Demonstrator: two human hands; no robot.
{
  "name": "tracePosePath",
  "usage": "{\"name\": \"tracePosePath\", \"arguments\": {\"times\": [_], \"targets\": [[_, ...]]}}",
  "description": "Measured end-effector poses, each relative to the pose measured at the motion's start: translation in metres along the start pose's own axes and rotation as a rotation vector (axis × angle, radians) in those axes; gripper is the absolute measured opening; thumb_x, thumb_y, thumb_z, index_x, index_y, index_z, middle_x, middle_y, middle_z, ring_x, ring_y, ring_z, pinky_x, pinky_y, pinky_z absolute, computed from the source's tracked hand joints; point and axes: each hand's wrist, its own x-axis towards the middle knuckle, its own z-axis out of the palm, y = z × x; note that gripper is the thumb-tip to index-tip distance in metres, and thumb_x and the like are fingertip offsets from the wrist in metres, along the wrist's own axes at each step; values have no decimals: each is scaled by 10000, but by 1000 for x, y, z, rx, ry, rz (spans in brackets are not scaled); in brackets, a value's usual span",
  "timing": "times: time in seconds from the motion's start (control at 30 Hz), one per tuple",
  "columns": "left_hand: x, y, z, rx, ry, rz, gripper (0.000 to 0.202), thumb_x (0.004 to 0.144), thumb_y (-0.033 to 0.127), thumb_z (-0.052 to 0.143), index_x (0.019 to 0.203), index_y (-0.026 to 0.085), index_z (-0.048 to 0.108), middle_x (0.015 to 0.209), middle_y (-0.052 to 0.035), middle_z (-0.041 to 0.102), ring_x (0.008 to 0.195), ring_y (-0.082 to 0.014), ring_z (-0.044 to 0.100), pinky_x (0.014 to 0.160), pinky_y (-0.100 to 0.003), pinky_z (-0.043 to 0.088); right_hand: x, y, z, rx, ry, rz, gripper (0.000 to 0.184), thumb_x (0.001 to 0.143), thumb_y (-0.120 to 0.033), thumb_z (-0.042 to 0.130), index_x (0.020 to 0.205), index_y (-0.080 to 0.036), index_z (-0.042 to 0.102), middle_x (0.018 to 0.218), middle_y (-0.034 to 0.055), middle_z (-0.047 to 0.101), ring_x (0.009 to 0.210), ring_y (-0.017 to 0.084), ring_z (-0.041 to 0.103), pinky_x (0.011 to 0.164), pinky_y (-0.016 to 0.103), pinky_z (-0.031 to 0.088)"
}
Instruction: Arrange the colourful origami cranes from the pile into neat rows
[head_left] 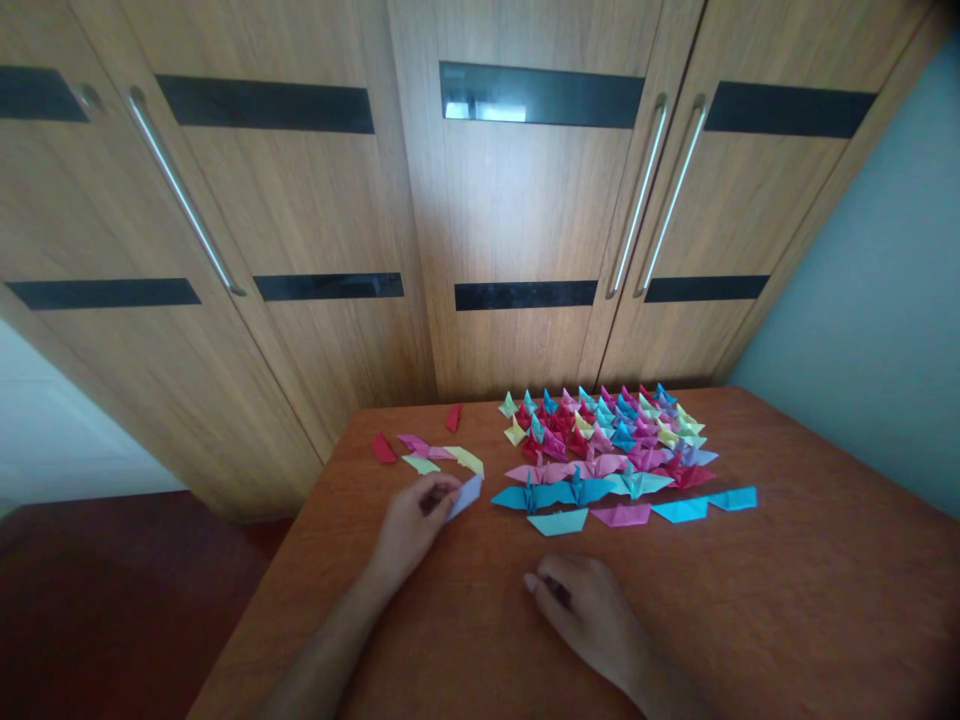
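Note:
My left hand (415,527) pinches a lavender folded paper piece (466,498) between thumb and fingers, just above the table or touching it; I cannot tell which. Beyond it lie loose folded papers: a pale yellow one (466,459), a pale green one (421,465), a pink one (415,445) and a red one (383,448). My right hand (589,612) rests on the table with its fingers curled in and nothing visible in them. Ahead of it runs a row of flat folded papers, among them a mint one (558,522), a magenta one (621,515) and a blue one (681,510).
Several rows of colourful paper cranes (592,465) stand toward the back of the reddish-brown table (787,600). Another red folded paper (454,417) lies near the back edge. Behind the table rises a wooden wardrobe (510,200) with metal handles; a pale wall (870,300) borders the right side.

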Motion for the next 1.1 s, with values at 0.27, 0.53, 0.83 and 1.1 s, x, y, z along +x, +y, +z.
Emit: {"name": "tracePosePath", "arguments": {"times": [0.27, 0.53, 0.83, 1.1], "targets": [[-36, 29, 58, -239, -290, 72, 236, 736, 109, 513, 879, 212, 670, 915, -31, 689, 880, -189, 617, 815, -275, 466, 7, 6, -1, 267, 156, 128, 277, 855, -416, 473, 706, -194, 548, 635, -17, 575, 588, 126, 523, 543, 223, 366], [-42, 25, 68, -234, -239, 96, 225, 738, 96, 547, 897, 217, 650, 978, -38, 656, 887, -183, 614, 801, -274, 485, 6, 8, -4, 413, 160, 152, 199, 834, -385, 511, 854, -212, 608, 697, -16, 610, 627, 139, 551, 571, 225, 413], [-66, 51, 75, 180, -394, 446, 495, 800, 40, 410, 1229, 260, 521, 1351, -43, 467, 1235, -194, 434, 1044, -326, 366, -18, 48, -14, 216, 283, 252, 269, 839, -452, 499, 948, -226, 597, 730, 10, 657, 622, 165, 597, 593, 245, 453], [-74, 57, 99, 536, -529, 596, 447, 933, 344, 340, 1326, 144, 410, 1395, -83, 431, 1296, -215, 343, 1124, -378, 195, -44, 75, -29, -330, 289, 412, 319, 881, -425, 403, 1122, -269, 540, 779, -3, 692, 635, 206, 663, 490, 262, 441]]}}
